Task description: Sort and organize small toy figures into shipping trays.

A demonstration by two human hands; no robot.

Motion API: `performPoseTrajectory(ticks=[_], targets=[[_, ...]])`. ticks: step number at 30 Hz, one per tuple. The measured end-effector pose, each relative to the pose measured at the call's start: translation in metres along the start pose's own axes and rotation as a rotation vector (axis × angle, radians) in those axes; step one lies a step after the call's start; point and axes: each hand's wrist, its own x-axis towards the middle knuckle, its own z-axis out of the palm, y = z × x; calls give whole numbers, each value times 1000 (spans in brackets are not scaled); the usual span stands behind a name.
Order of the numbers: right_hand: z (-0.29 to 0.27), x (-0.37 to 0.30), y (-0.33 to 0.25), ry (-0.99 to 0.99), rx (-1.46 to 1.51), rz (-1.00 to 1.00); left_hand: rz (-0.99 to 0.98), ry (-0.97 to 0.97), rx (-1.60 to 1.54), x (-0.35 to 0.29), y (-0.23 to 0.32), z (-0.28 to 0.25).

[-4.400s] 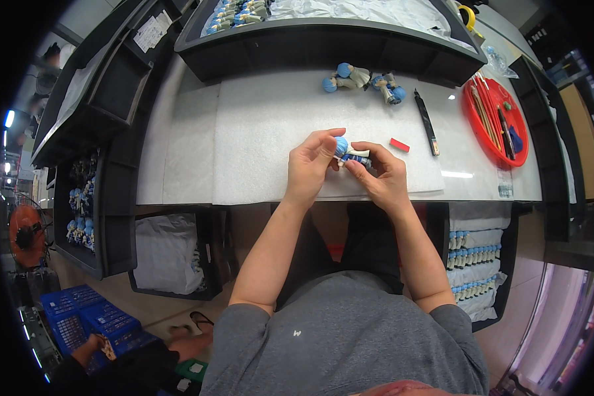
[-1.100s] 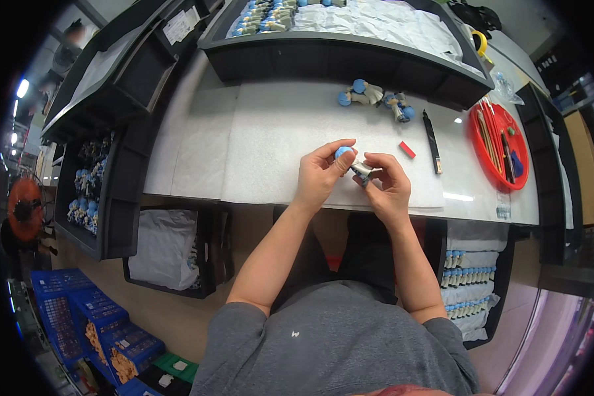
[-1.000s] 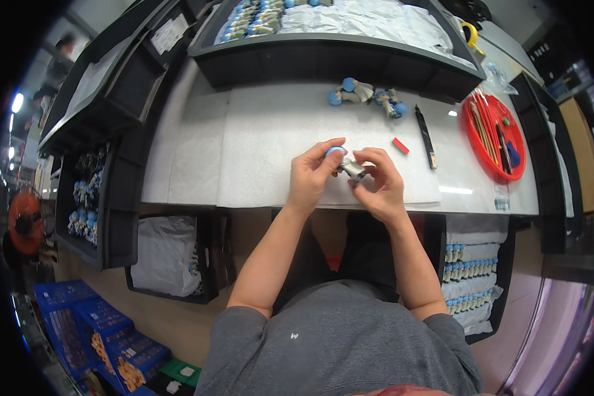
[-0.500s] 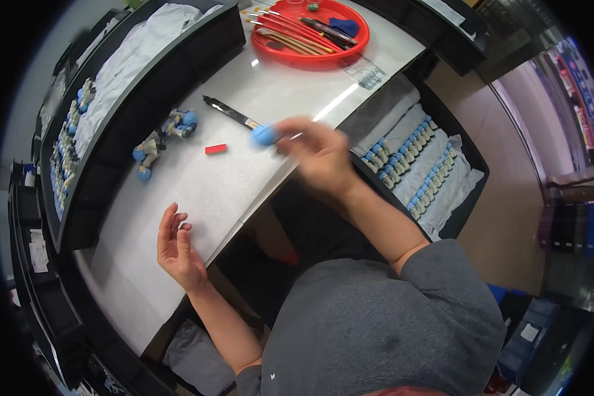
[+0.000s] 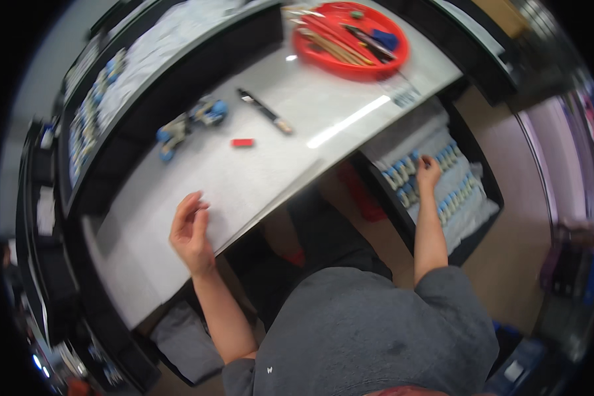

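Note:
My right hand (image 5: 429,173) reaches into the black tray (image 5: 492,228) at the right of the table. Its fingers are pinched at a small blue-headed figurine (image 5: 414,156) among the rows, partly hidden and blurred. More blue-and-cream figurines (image 5: 455,201) lie in rows on white cloth there. My left hand (image 5: 191,231) hovers over the near part of the white table (image 5: 145,244), fingers loosely curled and apart, holding nothing. Farther off lie two clusters of blue-and-cream figurines (image 5: 173,135), a small red block (image 5: 242,142) and a black pen (image 5: 264,111).
A red round tray (image 5: 297,49) at the back holds brushes and a blue cloth (image 5: 385,39). Along the left, a black bin (image 5: 198,63) with white cloth and figurines borders the table. Folded grey fabric (image 5: 186,343) sits below the near left edge.
My right hand has moved from above the table, where it held a blue-headed piece, rightward and down into the tray. My left hand stays near the same spot. The view has shifted.

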Motion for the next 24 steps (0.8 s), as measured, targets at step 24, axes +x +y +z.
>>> performPoseTrajectory(ticks=[24], targets=[[15, -108, -447, -719, 539, -1237, 64, -29, -110, 0, -9, 9]])
